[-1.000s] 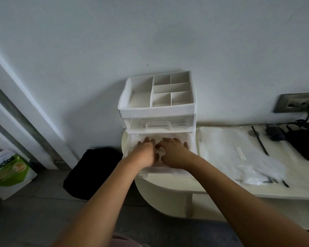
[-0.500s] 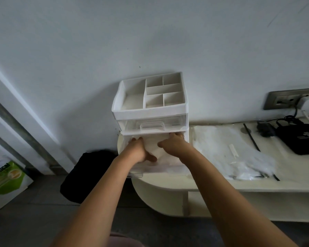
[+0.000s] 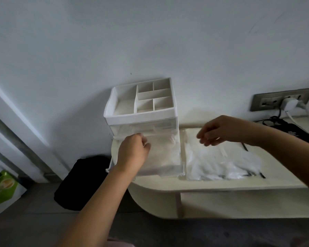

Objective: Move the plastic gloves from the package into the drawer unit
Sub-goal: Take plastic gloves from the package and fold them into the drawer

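A white drawer unit (image 3: 141,120) with a divided top tray stands on the shelf against the wall. Its lower drawer (image 3: 181,168) is pulled out and holds translucent plastic gloves (image 3: 163,154). My left hand (image 3: 132,154) rests on the gloves at the drawer's left side with fingers curled; whether it grips them is unclear. My right hand (image 3: 219,131) hovers above the clear package (image 3: 219,163) of gloves, which lies flat to the right of the drawer. Its fingers hang loosely curled and hold nothing.
The cream shelf (image 3: 221,186) has a rounded left end. A black device (image 3: 296,131) with cables and a wall socket (image 3: 282,101) sit at the far right. On the floor lie a black bag (image 3: 84,180) and a green-white box (image 3: 2,189).
My right hand has left the drawer and moved right, above the package. My left hand stays in the drawer. The camera view shifted slightly left.
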Tool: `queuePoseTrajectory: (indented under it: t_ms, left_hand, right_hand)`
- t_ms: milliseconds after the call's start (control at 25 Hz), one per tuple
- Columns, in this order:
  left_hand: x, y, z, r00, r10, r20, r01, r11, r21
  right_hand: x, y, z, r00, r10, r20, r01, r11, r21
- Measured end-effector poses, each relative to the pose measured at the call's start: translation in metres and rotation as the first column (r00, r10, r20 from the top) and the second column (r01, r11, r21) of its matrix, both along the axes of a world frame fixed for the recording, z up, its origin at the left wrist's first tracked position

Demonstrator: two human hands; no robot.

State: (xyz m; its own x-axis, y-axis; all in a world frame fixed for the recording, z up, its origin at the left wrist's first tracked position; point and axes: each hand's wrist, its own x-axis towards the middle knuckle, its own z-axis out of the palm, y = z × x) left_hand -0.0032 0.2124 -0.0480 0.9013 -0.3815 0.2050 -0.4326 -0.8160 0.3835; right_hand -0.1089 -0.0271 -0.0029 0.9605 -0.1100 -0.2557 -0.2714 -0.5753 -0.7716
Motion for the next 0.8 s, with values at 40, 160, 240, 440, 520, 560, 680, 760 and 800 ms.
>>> queuePoseTrajectory:
  t_ms: [40, 160, 240, 440, 520, 560, 680, 760, 800]
  left_hand:
    - [-0.010, -0.009, 0.005, 0.997, -0.035, 0.067, 0.038, 0.998, -0.043]
    - [-0.041, -0.040, 0.012, 0.966, -0.191, 0.172, 0.200, 0.979, -0.035]
    - [-0.053, -0.060, 0.008, 0.941, -0.306, 0.142, 0.315, 0.948, -0.045]
    - [-0.077, -0.110, -0.016, 0.819, -0.568, -0.077, 0.561, 0.822, -0.099]
    - [-0.083, -0.130, -0.027, 0.793, -0.597, -0.123, 0.585, 0.802, -0.118]
    - [-0.085, -0.139, -0.033, 0.789, -0.599, -0.137, 0.588, 0.800, -0.118]
    - [-0.083, -0.163, -0.056, 0.794, -0.572, -0.205, 0.566, 0.819, -0.093]
    - [-0.079, -0.175, -0.077, 0.789, -0.553, -0.265, 0.566, 0.823, -0.032]
    - [-0.078, -0.178, -0.087, 0.788, -0.541, -0.294, 0.571, 0.821, 0.019]
  right_hand:
    - [-0.006, -0.017, -0.006, 0.999, -0.045, -0.014, 0.044, 0.996, -0.082]
    - [-0.029, -0.069, -0.033, 0.977, -0.203, -0.061, 0.163, 0.903, -0.396]
    - [-0.042, -0.097, -0.053, 0.948, -0.300, -0.107, 0.215, 0.851, -0.478]
    - [-0.055, -0.137, -0.084, 0.881, -0.416, -0.224, 0.339, 0.887, -0.314]
    - [-0.060, -0.144, -0.091, 0.883, -0.375, -0.281, 0.314, 0.919, -0.237]
    - [-0.062, -0.147, -0.094, 0.888, -0.361, -0.284, 0.310, 0.927, -0.209]
    - [-0.064, -0.151, -0.100, 0.902, -0.357, -0.244, 0.336, 0.934, -0.125]
    - [-0.063, -0.150, -0.103, 0.911, -0.346, -0.223, 0.332, 0.938, -0.101]
    - [-0.061, -0.149, -0.105, 0.914, -0.339, -0.221, 0.323, 0.940, -0.105]
